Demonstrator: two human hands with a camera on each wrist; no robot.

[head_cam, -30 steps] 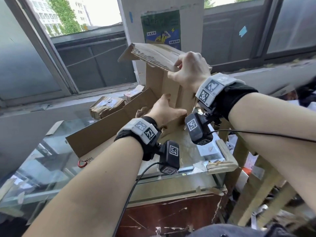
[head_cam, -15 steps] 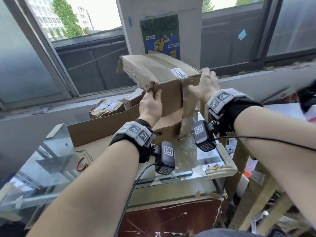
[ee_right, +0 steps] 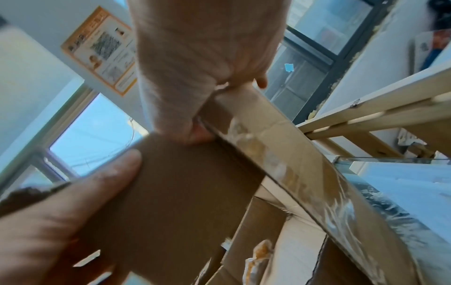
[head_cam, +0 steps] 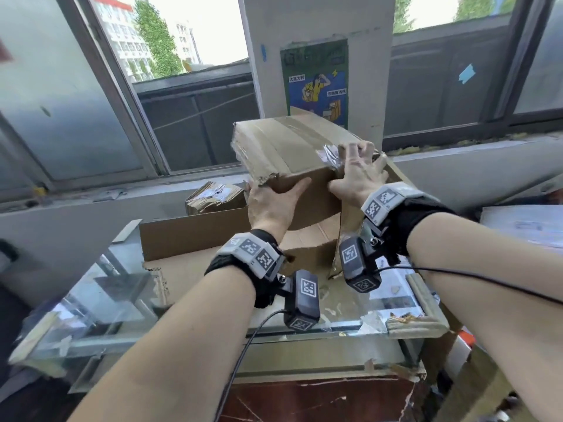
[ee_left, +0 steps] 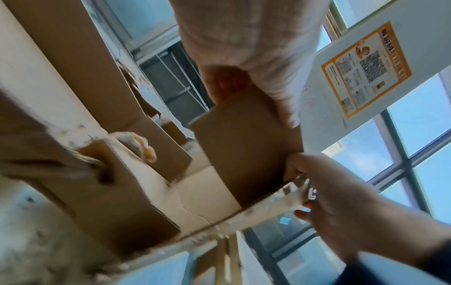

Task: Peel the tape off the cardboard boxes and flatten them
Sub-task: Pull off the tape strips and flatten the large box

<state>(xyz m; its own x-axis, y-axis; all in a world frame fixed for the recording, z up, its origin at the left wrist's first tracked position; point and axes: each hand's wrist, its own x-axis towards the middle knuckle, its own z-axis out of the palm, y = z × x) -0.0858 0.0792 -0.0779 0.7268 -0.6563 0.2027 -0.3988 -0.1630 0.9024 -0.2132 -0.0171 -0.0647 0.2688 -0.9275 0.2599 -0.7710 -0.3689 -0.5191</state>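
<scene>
Poster [head_cam: 315, 83] behind box [head_cam: 283, 147], flattened cardboard [head_cam: 195, 233] below

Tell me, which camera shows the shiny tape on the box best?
The head view: the tape shows crinkled on the box top under the right hand. The right wrist view shows it blurred along a box edge. The left wrist view shows only a blurry strip.
</scene>
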